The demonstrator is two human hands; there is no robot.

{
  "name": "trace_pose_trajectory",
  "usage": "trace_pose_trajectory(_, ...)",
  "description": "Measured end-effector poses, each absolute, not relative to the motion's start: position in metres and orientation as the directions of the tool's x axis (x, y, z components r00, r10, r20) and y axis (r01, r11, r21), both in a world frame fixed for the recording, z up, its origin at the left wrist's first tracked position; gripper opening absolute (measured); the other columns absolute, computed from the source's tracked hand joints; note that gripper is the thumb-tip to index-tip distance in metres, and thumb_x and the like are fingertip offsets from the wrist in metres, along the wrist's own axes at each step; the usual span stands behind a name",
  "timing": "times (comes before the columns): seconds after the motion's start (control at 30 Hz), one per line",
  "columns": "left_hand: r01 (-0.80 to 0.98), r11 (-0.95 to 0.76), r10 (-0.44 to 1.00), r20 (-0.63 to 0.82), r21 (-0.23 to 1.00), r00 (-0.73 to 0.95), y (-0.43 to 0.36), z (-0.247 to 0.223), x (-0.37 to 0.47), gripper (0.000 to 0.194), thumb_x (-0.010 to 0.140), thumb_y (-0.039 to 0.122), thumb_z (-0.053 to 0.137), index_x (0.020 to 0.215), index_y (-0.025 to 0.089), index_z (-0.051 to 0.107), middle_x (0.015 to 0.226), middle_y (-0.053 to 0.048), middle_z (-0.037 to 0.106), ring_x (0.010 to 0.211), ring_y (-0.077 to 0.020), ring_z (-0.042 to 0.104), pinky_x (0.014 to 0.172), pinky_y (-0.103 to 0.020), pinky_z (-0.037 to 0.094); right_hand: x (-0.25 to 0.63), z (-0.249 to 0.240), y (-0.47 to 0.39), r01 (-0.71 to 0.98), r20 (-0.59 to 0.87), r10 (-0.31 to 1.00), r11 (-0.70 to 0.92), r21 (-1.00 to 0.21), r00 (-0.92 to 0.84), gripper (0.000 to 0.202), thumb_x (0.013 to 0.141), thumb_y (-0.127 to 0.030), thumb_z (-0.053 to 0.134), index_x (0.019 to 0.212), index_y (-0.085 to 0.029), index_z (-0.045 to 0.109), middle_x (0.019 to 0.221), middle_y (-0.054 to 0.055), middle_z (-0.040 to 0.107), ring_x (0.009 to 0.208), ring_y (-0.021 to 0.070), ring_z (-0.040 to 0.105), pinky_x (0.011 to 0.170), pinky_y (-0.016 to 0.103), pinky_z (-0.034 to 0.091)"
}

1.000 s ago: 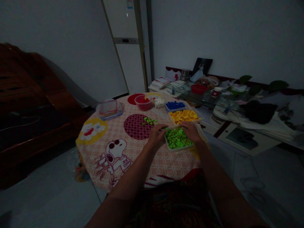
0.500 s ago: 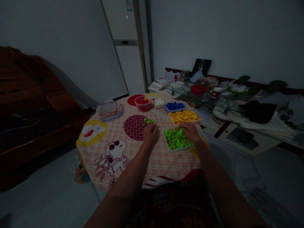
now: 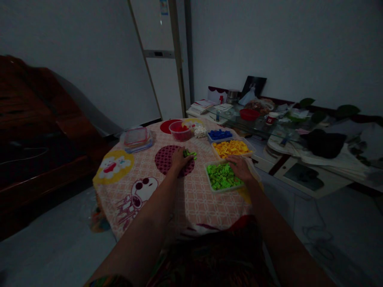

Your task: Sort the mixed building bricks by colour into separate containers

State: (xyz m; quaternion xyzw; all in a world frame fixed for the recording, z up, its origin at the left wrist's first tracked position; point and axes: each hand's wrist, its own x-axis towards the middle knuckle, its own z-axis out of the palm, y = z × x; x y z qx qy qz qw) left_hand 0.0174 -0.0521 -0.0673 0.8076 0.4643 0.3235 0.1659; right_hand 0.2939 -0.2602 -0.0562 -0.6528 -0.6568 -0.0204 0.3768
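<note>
My left hand (image 3: 178,158) is on the dark red circle of the tablecloth, its thumb and fingers around a small cluster of green toy bricks (image 3: 190,153). Part of that cluster is hidden behind the hand. My right hand (image 3: 240,168) lies over the far right corner of a clear plastic tub (image 3: 212,189) full of loose green bricks (image 3: 224,176). Its fingers are stretched out toward the tub's back rim, and I see nothing held in them. Just behind stands a tub of yellow bricks (image 3: 232,148).
Farther back are a tub of blue bricks (image 3: 220,134), a pile of white bricks (image 3: 200,131) and a pink see-through bowl (image 3: 180,131) with red pieces. Stacked lids (image 3: 137,139) lie at the left. A cluttered glass-topped cabinet (image 3: 230,113) stands beyond the round table's right edge.
My left hand has shifted left and slightly away from me, from the near side of the green cluster to around it. My right hand has stayed nearly in place at the green tub.
</note>
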Motion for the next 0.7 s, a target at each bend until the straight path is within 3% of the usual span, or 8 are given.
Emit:
trace_pose_trajectory(0.13, 0.639, -0.552, 0.834, 0.336, 0.535, 0.439, -0.048, -0.065, 0.029, 0.053, 0.078, 0.039, 0.079, 0.126, 0.019, 0.066, 0.134, -0.016, 0.065, 0.126, -0.0319, 0.058, 0.111, -0.044, 0.041, 0.294, -0.056, -0.261, 0.870, 0.518, 0.845, 0.150, -0.470, 0.134, 0.032, 0.085, -0.015, 0.056, 0.103, -0.026, 0.081, 0.117, 0.007, 0.077, 0.113, 0.0273, 0.068, 0.106, 0.049, 0.049)
trace_pose_trajectory(0.37, 0.588, -0.683, 0.729, 0.351, 0.433, 0.588, -0.060, -0.059, 0.041, 0.027, 0.082, 0.044, 0.074, 0.102, 0.026, 0.077, 0.115, -0.011, 0.073, 0.112, -0.0285, 0.064, 0.104, -0.040, 0.046, 0.296, -0.060, -0.261, 0.871, 0.540, 0.832, 0.169, -0.462, 0.125, 0.033, 0.085, -0.019, 0.056, 0.107, -0.026, 0.080, 0.117, 0.008, 0.077, 0.113, 0.0278, 0.068, 0.105, 0.049, 0.049)
trace_pose_trajectory(0.53, 0.603, -0.674, 0.738, 0.369, 0.426, 0.565, -0.066, -0.061, 0.040, 0.017, 0.085, 0.032, 0.067, 0.094, 0.023, 0.078, 0.103, -0.012, 0.074, 0.105, -0.0294, 0.065, 0.100, -0.041, 0.048, 0.295, -0.056, -0.262, 0.880, 0.517, 0.848, 0.155, -0.450, 0.114, 0.032, 0.086, -0.019, 0.056, 0.106, -0.023, 0.080, 0.119, 0.009, 0.077, 0.114, 0.0286, 0.068, 0.105, 0.049, 0.048)
trace_pose_trajectory(0.7, 0.633, -0.669, 0.743, 0.384, 0.390, 0.548, -0.077, -0.062, 0.027, 0.016, 0.086, 0.026, 0.061, 0.090, 0.020, 0.076, 0.104, -0.015, 0.072, 0.106, -0.0305, 0.063, 0.100, -0.043, 0.047, 0.295, -0.056, -0.262, 0.880, 0.508, 0.853, 0.147, -0.452, 0.118, 0.032, 0.087, -0.018, 0.056, 0.107, -0.025, 0.079, 0.121, 0.009, 0.076, 0.116, 0.0284, 0.067, 0.107, 0.049, 0.048)
